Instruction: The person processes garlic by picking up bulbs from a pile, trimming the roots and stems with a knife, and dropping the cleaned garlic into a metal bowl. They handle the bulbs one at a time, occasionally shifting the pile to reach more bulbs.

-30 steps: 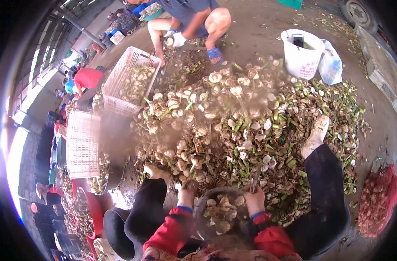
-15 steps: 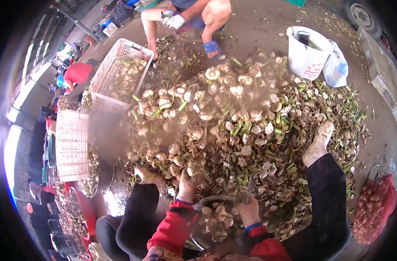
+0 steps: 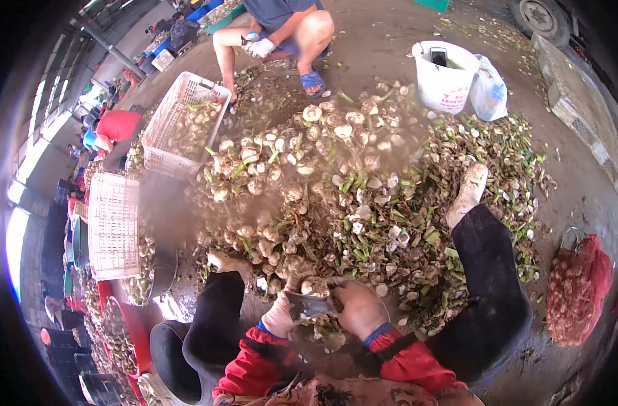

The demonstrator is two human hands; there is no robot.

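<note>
My left hand [image 3: 280, 314] is closed round a garlic bulb [image 3: 315, 287] in front of my lap. In my right hand [image 3: 360, 308] is a knife, its wide grey blade [image 3: 309, 306] lying across toward the left fingers, just below the bulb. Both hands are close together over a container of garlic [image 3: 330, 337], which they and my sleeves mostly hide. Beyond them spreads a heap of garlic bulbs [image 3: 292, 193] with roots and stems on. Cut stems and peelings [image 3: 397, 250] lie to the right of it, between my feet.
White plastic crates [image 3: 114, 227] stand at the left, the farther crate [image 3: 161, 160] part-filled with garlic. A white bucket [image 3: 447, 88] with a phone and a plastic bag [image 3: 488, 95] are at the back right. A red net sack [image 3: 579, 291] lies right. Another person [image 3: 282, 34] sits opposite.
My right hand has moved up and left with the knife, the blade turning from upright to sideways. My left hand, lower now, has come together with it at a garlic bulb. The view has shifted.
</note>
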